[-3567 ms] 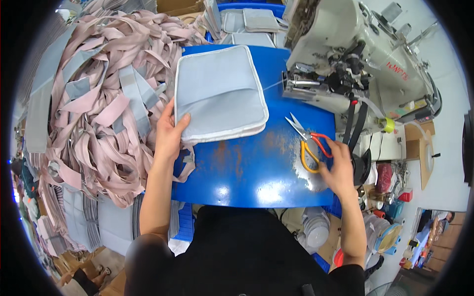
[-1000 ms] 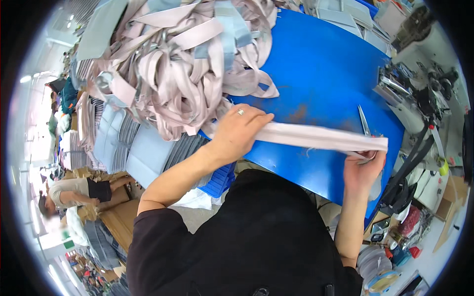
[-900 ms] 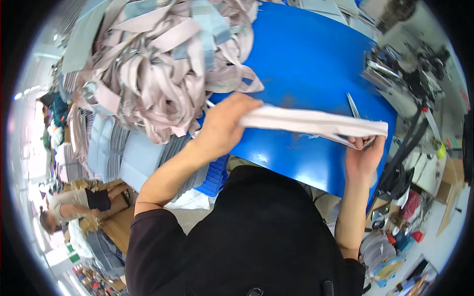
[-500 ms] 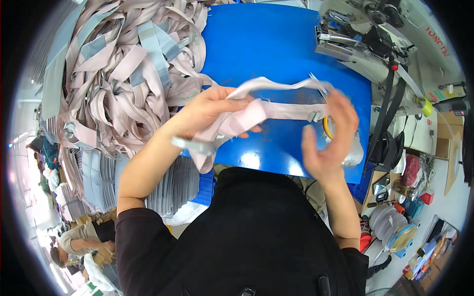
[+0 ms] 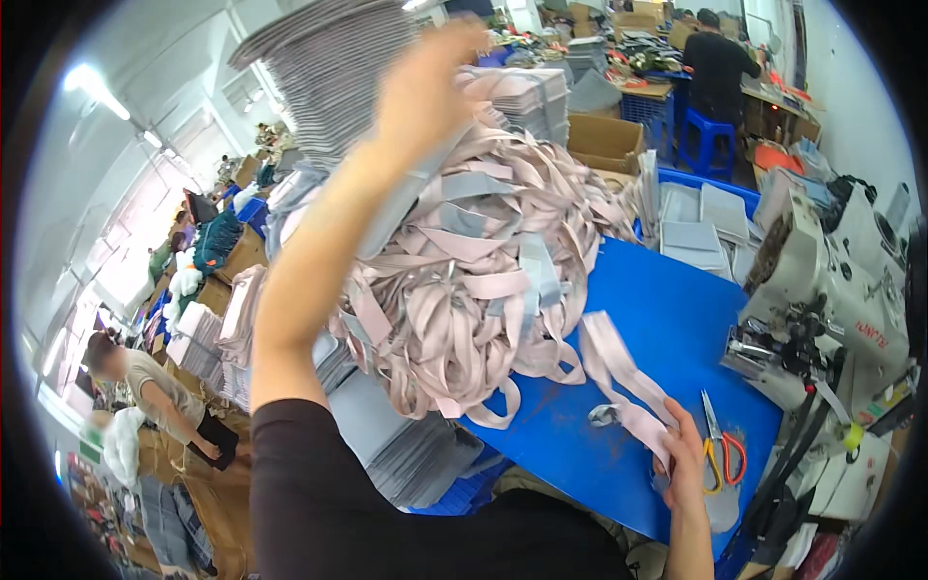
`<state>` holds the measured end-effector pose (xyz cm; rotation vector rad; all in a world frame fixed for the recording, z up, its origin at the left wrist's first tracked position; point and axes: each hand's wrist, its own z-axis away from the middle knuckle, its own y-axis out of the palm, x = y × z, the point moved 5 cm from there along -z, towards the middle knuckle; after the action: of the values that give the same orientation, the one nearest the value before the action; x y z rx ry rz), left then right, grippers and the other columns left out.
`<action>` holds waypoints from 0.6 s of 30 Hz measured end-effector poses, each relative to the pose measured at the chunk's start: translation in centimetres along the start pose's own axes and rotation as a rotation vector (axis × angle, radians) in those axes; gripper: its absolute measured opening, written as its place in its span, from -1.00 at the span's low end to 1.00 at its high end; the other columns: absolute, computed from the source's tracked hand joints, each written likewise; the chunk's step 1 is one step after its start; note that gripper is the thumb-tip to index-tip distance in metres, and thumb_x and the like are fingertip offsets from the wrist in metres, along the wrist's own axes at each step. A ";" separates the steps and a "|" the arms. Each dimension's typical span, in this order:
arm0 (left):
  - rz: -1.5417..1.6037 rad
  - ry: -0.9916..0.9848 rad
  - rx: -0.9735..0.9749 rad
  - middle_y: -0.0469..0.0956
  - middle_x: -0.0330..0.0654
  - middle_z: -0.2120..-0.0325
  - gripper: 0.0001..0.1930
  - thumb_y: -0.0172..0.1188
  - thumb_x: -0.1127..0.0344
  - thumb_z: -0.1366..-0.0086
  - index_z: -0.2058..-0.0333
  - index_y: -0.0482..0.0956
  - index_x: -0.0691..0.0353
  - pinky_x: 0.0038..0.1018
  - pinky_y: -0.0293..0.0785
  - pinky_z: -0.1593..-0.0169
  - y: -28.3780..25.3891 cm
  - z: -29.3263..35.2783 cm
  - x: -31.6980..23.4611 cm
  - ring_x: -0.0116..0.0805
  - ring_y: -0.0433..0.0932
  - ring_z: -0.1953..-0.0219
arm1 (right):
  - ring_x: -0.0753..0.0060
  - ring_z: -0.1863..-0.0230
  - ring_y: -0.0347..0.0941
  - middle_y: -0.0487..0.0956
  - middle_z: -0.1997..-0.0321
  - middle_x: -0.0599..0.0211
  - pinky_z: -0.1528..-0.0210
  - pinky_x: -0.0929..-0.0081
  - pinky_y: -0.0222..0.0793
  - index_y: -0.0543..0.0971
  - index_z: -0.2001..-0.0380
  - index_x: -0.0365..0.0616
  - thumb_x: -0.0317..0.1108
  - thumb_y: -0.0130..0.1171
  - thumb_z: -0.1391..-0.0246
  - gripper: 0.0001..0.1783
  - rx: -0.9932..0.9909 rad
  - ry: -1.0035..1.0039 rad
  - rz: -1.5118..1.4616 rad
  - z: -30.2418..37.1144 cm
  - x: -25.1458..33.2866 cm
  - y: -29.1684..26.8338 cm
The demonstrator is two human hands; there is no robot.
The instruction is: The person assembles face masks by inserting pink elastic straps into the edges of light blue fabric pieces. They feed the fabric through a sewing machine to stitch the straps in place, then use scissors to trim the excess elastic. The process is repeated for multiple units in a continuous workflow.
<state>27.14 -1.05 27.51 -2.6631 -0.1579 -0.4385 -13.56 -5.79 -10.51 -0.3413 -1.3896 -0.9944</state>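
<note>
My left hand is stretched far forward beside a tall stack of grey flat pieces. Motion smears its fingers, so I cannot see whether they hold anything. Low on the right, my right hand is closed on a pale pink fabric strap, whose loops trail over the blue tabletop. A small grey end of it shows beside the strap. Just right of that hand lie scissors with red and yellow handles. A large tangled heap of pink and grey straps covers the table's left side.
A sewing machine stands at the right. Grey folded pieces are piled below the heap. Beyond it are a pink stack and a cardboard box. One person is at the left, another at the back.
My view has tilted up and swung left. The left hand has let go of the strap and swung far forward. My right hand, earlier with fingers apart by the strap, now grips it.
</note>
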 end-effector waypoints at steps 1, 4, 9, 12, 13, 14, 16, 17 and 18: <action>-0.236 -0.048 0.009 0.67 -0.04 -0.06 -0.57 0.41 0.20 -0.27 -0.10 0.65 0.13 -0.21 0.52 -0.24 -2.1 -3.4 3.5 0.01 0.60 -0.19 | 0.65 0.48 0.46 0.67 0.25 0.30 0.50 0.69 0.31 0.43 -0.35 -0.22 -0.53 0.12 -0.13 -0.35 -0.014 0.008 -0.048 0.4 -0.5 -0.6; -0.803 -0.140 -0.063 0.42 0.09 -0.33 -0.50 0.22 0.23 -0.42 -0.29 0.49 0.20 -0.16 0.48 -0.33 -7.6 -7.5 16.5 -0.02 0.48 -0.30 | 0.57 0.55 0.48 0.67 0.22 0.22 0.58 0.66 0.36 0.39 -0.41 -0.22 -0.63 0.06 -0.11 -0.28 -0.009 0.079 -0.144 1.6 -2.4 -1.0; -0.996 -0.398 0.264 0.61 0.08 -0.12 -0.40 0.34 -0.06 -0.30 -0.19 0.58 0.18 -0.14 0.48 -0.27 -18.5 -6.2 32.2 0.08 0.57 -0.19 | 0.42 0.50 0.61 0.68 0.16 0.12 0.58 0.54 0.50 0.48 -0.33 -0.29 -0.67 0.05 -0.19 -0.40 0.009 0.217 -0.326 3.8 -4.7 2.3; -0.770 -0.224 0.104 0.55 0.08 -0.23 -0.32 0.38 -0.10 -0.27 -0.23 0.54 0.22 -0.15 0.44 -0.32 -13.8 -4.4 24.3 0.05 0.50 -0.30 | 0.36 0.24 0.65 0.65 -0.02 0.10 0.43 0.53 0.57 0.48 -0.33 -0.29 -0.63 0.06 -0.25 -0.44 -0.152 0.010 -0.277 3.4 -4.4 1.5; -0.596 -0.210 0.243 0.52 0.09 -0.26 -0.30 0.39 -0.11 -0.26 -0.23 0.55 0.23 -0.15 0.43 -0.33 -10.8 -2.7 20.6 0.06 0.48 -0.31 | 0.34 0.12 0.65 0.63 -0.11 0.10 0.36 0.53 0.59 0.47 -0.35 -0.28 -0.61 0.07 -0.27 -0.44 -0.211 -0.098 -0.263 3.3 -4.1 1.2; -0.429 -0.185 0.384 0.50 0.10 -0.29 -0.29 0.39 -0.12 -0.24 -0.23 0.55 0.24 -0.14 0.42 -0.35 -8.1 -0.4 15.8 0.06 0.47 -0.33 | 0.32 0.00 0.66 0.62 -0.19 0.10 0.29 0.53 0.62 0.46 -0.36 -0.27 -0.60 0.07 -0.29 -0.44 -0.264 -0.202 -0.256 3.3 -3.7 1.1; -0.321 -0.165 0.757 0.40 0.09 -0.37 -0.10 0.45 -0.21 -0.14 -0.37 0.43 0.13 -0.11 0.40 -0.39 -4.6 6.3 7.4 0.06 0.44 -0.36 | 0.31 -0.18 0.57 0.48 -0.38 0.07 0.07 0.50 0.60 0.37 -0.43 -0.29 -0.61 0.04 -0.32 -0.39 -0.317 -0.441 -0.066 3.7 -1.3 1.3; -0.316 -0.211 0.922 0.36 0.07 -0.41 -0.08 0.48 -0.18 -0.11 -0.39 0.41 0.07 -0.10 0.42 -0.37 -4.4 8.7 3.1 0.11 0.44 -0.36 | 0.30 -0.19 0.57 0.45 -0.40 0.06 0.04 0.49 0.59 0.34 -0.44 -0.30 -0.62 0.04 -0.32 -0.38 -0.354 -0.572 0.083 4.0 0.0 1.4; -0.328 -0.256 1.093 0.31 0.05 -0.44 -0.06 0.51 -0.15 -0.08 -0.41 0.39 0.01 -0.09 0.44 -0.35 -5.2 10.4 -0.4 0.16 0.43 -0.35 | 0.30 -0.19 0.57 0.43 -0.42 0.05 0.01 0.49 0.58 0.32 -0.46 -0.31 -0.62 0.04 -0.33 -0.37 -0.376 -0.699 0.222 4.4 0.9 1.7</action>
<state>28.79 8.12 20.56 -1.5929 -0.6921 -0.0457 -15.30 -1.97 -8.16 -1.1854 -1.7233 -0.9889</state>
